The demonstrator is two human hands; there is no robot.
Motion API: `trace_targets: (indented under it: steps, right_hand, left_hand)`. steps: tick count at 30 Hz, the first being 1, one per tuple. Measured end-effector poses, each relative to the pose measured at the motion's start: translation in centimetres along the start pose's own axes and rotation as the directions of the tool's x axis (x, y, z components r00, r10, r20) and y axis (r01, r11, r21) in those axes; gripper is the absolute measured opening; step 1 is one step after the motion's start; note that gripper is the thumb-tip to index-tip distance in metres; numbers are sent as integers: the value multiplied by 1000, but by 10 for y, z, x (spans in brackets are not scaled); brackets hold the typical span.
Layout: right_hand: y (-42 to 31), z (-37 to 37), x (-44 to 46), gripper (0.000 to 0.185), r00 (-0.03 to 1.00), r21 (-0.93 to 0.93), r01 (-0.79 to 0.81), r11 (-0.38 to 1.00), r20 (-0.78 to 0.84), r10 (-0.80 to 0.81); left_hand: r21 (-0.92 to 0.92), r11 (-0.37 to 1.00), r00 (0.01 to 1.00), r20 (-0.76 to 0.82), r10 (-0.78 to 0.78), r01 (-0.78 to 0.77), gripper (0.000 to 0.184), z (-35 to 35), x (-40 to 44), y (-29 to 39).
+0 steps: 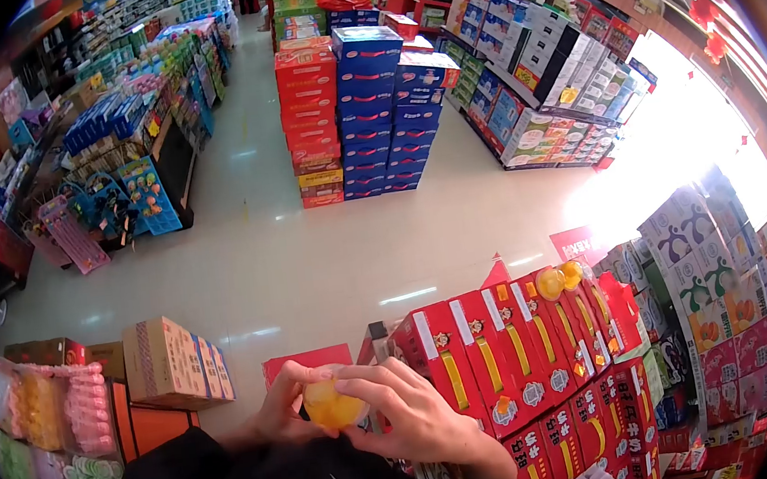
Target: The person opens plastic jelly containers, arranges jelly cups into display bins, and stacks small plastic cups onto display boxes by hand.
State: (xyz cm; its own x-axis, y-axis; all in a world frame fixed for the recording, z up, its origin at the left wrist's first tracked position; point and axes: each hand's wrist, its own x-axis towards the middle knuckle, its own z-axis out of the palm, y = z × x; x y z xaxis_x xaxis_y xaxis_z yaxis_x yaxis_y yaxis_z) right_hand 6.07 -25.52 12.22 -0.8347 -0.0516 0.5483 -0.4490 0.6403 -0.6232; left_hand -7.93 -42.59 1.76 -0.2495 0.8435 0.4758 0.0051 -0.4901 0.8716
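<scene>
Close to my chest, my left hand (281, 407) and my right hand (413, 412) both hold a round clear cup with yellow contents (333, 404). Left fingers wrap its left side, with the thumb near the top. Fingers of the right hand reach over the upper right edge, its thumb underneath. Two similar round yellow items (561, 279) lie on top of the red cartons (475, 351) to the right. These cartons have yellow carrying straps and stand in a row beside my right hand.
Tall stacks of red boxes (309, 107) and blue boxes (365, 110) stand ahead on the tiled floor (242, 226). Brown cartons (168, 365) and bagged pink, green and yellow goods (88, 411) are at left. Shelves of packaged goods (553, 72) line the right.
</scene>
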Motion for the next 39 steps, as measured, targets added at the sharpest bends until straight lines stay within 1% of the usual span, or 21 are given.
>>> trace_targets:
  steps: [3, 4, 6, 7, 9, 10, 12, 13, 16, 18, 21, 24, 25, 26, 27, 30, 32, 33, 35, 36, 39]
  right_hand:
    - [0, 5, -1, 72, 1000, -32, 10, 999, -17, -11]
    - [2, 7, -1, 76, 1000, -36, 10, 999, -23, -11]
    - [-1, 8, -1, 80, 994, 22, -106, 994, 2, 106]
    - [-4, 8, -2, 82, 986, 48, -168, 985, 25, 167]
    - [-2, 13, -4, 83, 996, 8, -93, 996, -13, 93]
    - [-1, 15, -5, 84, 998, -11, -54, 998, -30, 54]
    - [-3, 17, -6, 80, 995, -23, -61, 998, -76, 59]
    - [-4, 19, -7, 78, 993, -27, -63, 998, -102, 60]
    - [0, 21, -10, 84, 996, -111, -40, 993, -85, 30]
    - [-2, 23, -12, 82, 996, -100, -52, 994, -83, 43]
    - [-4, 25, -8, 81, 998, -98, -24, 995, -58, 18]
    - [-6, 32, -6, 81, 999, -105, -3, 994, -51, -2]
    - [-9, 35, -7, 80, 999, -112, -5, 994, -47, -1]
    - [-14, 38, -4, 65, 996, -51, -50, 997, -79, 45]
    - [-16, 41, -3, 65, 997, -53, -42, 998, -70, 38]
    - [-16, 47, -2, 66, 1000, -56, 6, 998, -14, -7]
    - [-17, 55, 0, 66, 997, -15, 58, 998, 61, -57]
    - [-18, 62, -2, 66, 994, 29, 56, 998, 88, -58]
    - [-20, 78, -8, 67, 986, 129, 42, 991, 153, -62]
    - [-22, 85, -10, 67, 981, 140, 38, 989, 182, -64]
    - [-32, 107, -16, 68, 969, 179, 8, 984, 242, -52]
  left_hand:
    - [27, 1000, 1000, -2, 14, -14, 73, -3, -1, 4]
    - [41, 999, 1000, 2, 4, -4, 73, -4, -3, 4]
    - [68, 998, 1000, 6, -7, 7, 73, -6, -6, 2]
    - [64, 998, 999, 36, -4, 1, 74, -7, -5, 4]
    - [51, 999, 996, 88, 8, -12, 75, -8, -1, 10]
    - [-2, 1000, 997, 81, -5, 5, 76, -5, -1, 11]
    - [-103, 994, 997, 67, -33, 40, 78, 2, -2, 14]
    - [-69, 997, 999, 33, -34, 36, 78, 6, -2, 16]
    - [56, 998, 999, -42, -26, 28, 80, 9, 1, 23]
    - [139, 990, 997, -79, -22, 33, 81, 11, -5, 25]
    - [269, 963, 999, -34, -25, 34, 80, 5, -13, 33]
    - [191, 973, 988, -105, -111, 129, 78, 11, -23, 45]
    - [180, 976, 987, -130, -97, 120, 77, 14, -26, 47]
    - [172, 980, 985, -154, -74, 101, 76, 15, -27, 47]
    - [163, 984, 983, -176, -47, 76, 75, 14, -27, 48]
    - [312, 950, 990, -136, 42, 3, 70, 7, -37, 53]
    - [329, 943, 985, -139, 98, -47, 68, 5, -47, 59]
    - [339, 939, 981, -153, 122, -64, 67, 5, -56, 62]
    - [357, 934, 974, -221, 58, 25, 65, 9, -81, 68]
    - [360, 930, 966, -258, 20, 77, 64, 12, -97, 72]
    - [497, 868, 929, -323, 181, 3, 67, 17, -125, 73]
